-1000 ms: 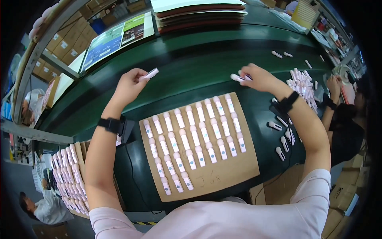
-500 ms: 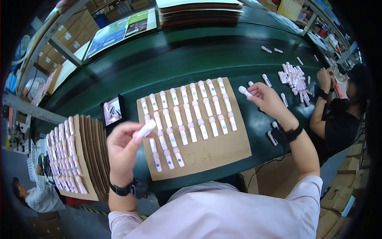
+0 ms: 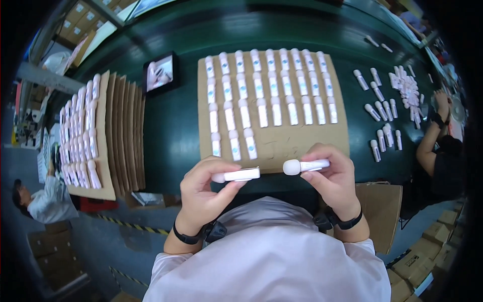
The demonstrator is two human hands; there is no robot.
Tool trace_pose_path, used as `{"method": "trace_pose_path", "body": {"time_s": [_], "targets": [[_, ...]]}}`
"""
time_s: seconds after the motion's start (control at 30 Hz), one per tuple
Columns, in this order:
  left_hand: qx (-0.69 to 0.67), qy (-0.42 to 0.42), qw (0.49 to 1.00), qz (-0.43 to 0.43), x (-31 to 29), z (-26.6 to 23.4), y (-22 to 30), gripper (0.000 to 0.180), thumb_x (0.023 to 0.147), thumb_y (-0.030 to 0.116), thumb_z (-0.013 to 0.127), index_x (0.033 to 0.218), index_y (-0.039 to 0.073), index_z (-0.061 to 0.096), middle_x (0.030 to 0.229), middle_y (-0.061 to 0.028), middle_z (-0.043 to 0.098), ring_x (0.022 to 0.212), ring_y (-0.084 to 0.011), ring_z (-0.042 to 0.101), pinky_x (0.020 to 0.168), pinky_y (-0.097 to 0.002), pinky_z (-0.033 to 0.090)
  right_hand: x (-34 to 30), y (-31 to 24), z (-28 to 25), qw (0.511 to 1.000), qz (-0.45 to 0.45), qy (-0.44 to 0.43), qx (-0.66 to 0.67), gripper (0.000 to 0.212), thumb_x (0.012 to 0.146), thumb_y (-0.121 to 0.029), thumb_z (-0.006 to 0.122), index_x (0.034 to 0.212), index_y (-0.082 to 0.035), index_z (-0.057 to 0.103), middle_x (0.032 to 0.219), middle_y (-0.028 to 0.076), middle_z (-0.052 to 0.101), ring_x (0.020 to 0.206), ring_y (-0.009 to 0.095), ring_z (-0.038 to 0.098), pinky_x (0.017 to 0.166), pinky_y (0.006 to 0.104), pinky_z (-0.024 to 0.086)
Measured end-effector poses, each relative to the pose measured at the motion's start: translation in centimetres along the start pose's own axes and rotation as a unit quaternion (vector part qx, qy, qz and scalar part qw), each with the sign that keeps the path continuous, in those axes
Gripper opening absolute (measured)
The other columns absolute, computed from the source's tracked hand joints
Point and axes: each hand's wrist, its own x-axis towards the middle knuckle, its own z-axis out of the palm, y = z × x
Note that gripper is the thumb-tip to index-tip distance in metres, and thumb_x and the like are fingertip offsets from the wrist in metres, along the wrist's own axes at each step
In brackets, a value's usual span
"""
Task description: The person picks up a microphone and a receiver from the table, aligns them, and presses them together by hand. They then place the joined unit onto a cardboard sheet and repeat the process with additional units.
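Note:
In front of my body, above the near edge of a brown cardboard sheet [image 3: 317,138], both hands are raised. My left hand [image 3: 204,190] is closed on a pale pink wand [image 3: 244,174], pinched between thumb and fingers with its square end pointing right. My right hand [image 3: 336,180] grips a second wand [image 3: 292,167], whose round head points left toward the first. A gap separates the two wands. On the sheet lie rows of similar wands [image 3: 273,84], many with a blue dot; the nearest row has three at its left end.
Left of the sheet stands a black box [image 3: 173,75] with small items. Further left, stacked cardboard sheets [image 3: 126,136] carry more wands. Loose wands [image 3: 386,110] and a heap [image 3: 405,85] lie on the green table [image 3: 176,156] at right. One person [image 3: 443,173] sits right, another [image 3: 45,204] left.
My right hand has come in from beside the loose wands, bringing a wand to my front. My left hand has lowered toward my body with its wand. The view has shifted.

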Motion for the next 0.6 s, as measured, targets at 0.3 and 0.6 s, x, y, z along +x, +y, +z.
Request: {"method": "trace_pose_path", "body": {"time_s": [0.3, 0.6], "targets": [[0.069, -0.032, 0.996, 0.039, -1.2, -0.6, 0.1, 0.024, 0.075, -0.006, 0.074, 0.097, -0.003, 0.063, 0.095, -0.0128, 0.067, 0.087, -0.0171, 0.062, 0.077, -0.0269, 0.048, -0.6, 1.9, 3.0, 0.998, -0.025, -0.009, -0.048, 0.024, 0.079, 0.006, 0.071, 0.102, 0.001, 0.064, 0.094, 0.009, 0.066, 0.085, 0.015, 0.06, 0.074, 0.0268, 0.046], [0.065, -0.049, 0.992, 0.093, 0.0, -0.6, -1.3, 0.026, 0.076, -0.007, 0.071, 0.1, -0.003, 0.065, 0.095, -0.0156, 0.068, 0.084, -0.0223, 0.066, 0.075, -0.0297, 0.051, 0.4, 2.2, 2.6, 0.988, -0.087, -0.019, -0.123, 0.028, 0.076, 0.004, 0.074, 0.102, 0.001, 0.065, 0.091, 0.01, 0.065, 0.078, 0.018, 0.058, 0.068, 0.028, 0.044]]}}
